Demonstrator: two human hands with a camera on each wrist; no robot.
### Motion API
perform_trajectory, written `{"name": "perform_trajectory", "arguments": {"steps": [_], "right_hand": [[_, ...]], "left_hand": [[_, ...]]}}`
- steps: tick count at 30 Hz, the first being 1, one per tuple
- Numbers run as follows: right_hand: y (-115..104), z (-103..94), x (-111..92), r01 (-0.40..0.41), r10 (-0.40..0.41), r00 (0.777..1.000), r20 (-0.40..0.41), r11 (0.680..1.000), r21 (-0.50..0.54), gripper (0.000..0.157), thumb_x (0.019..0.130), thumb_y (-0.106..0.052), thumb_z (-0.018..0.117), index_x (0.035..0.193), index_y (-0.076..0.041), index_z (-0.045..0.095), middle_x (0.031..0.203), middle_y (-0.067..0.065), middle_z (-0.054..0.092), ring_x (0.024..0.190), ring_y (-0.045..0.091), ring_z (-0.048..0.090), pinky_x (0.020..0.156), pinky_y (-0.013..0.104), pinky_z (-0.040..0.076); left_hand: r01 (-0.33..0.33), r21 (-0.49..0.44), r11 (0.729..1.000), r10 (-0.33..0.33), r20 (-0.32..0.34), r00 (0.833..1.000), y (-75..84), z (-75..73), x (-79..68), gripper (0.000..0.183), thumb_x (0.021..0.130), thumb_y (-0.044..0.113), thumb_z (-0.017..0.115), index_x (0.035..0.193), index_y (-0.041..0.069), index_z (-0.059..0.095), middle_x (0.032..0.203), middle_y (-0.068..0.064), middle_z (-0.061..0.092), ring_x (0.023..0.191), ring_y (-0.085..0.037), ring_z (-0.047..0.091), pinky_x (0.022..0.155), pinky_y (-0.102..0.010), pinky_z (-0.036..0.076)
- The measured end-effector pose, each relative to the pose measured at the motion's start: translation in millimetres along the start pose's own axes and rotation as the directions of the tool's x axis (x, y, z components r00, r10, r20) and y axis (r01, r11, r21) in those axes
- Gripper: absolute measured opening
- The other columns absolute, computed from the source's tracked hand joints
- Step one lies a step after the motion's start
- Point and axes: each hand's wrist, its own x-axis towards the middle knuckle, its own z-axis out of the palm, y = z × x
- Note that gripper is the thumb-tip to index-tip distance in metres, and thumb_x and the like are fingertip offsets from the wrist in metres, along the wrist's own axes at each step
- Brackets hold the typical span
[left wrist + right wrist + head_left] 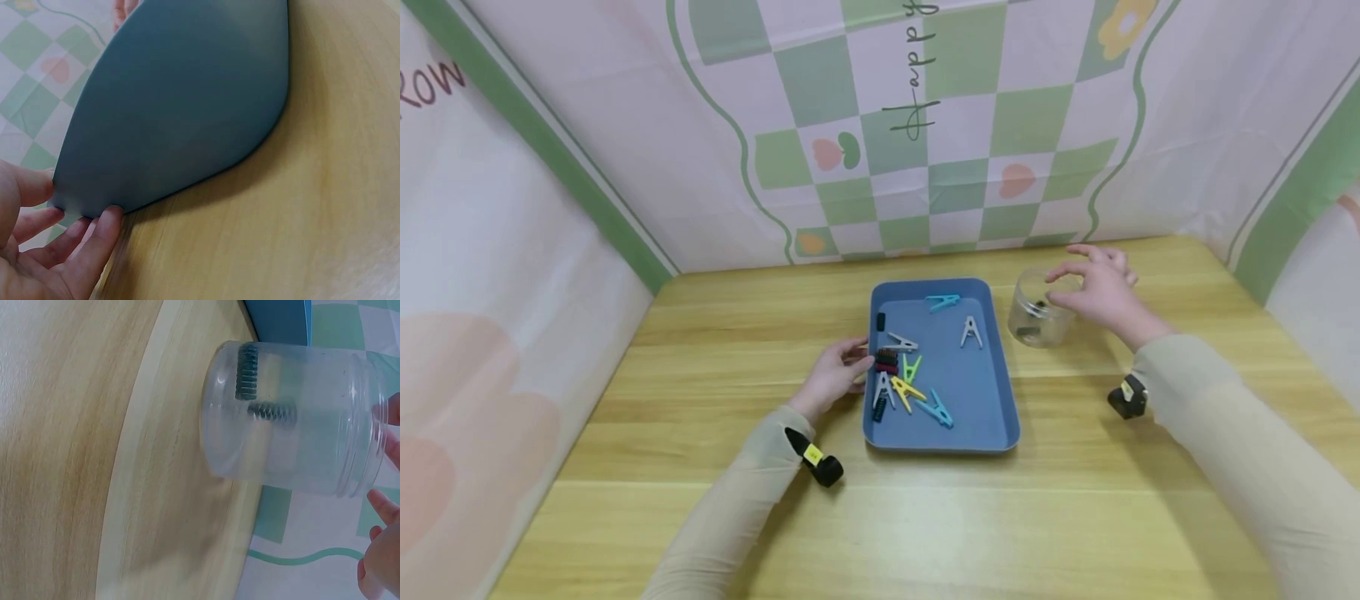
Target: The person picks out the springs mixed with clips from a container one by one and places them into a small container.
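Note:
My left hand [837, 377] grips the left side of a blue tray [996, 367], thumb at the rim and fingers against the outer wall [175, 100]. Inside lie several clothespins: blue [937, 410], yellow [906, 392], green [911, 369] and grey [972, 330]. Small ridged dark pieces [879, 408] and red ones [887, 367] gather along its left wall. My right hand [1101, 287] hovers at the mouth of a clear jar [312, 425], thumb and fingers spread apart with nothing between them. Two dark ridged pieces [247, 372] sit low in the jar.
The jar stands upright just right of the tray on a wooden table [970, 517]. A checked cloth [962, 108] hangs behind the table's far edge, with more cloth [497, 350] on the left side. Each wrist carries a small black camera [1129, 397].

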Motion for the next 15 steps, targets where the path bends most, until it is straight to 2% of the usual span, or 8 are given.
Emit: {"name": "perform_trajectory", "arguments": {"steps": [15], "right_hand": [[-1.1, 1.8, 0.2, 0.016, -0.016, 1.0, -0.009, 1.0, -0.009, 0.036, 0.084, -0.019, 0.068, 0.113, 0.001, 0.061, 0.149, 0.028, 0.022, 0.13, 0.054, 0.009, 0.099, 0.069, 0.009]], "left_hand": [[0.001, -0.008, 1.0, -0.001, 0.008, 1.0, -0.8, -0.6, 0.9, 0.05, 0.094, 0.009, 0.057, 0.141, 0.01, 0.042, 0.134, -0.017, 0.05, 0.119, -0.031, 0.052, 0.082, -0.035, 0.059]]}}
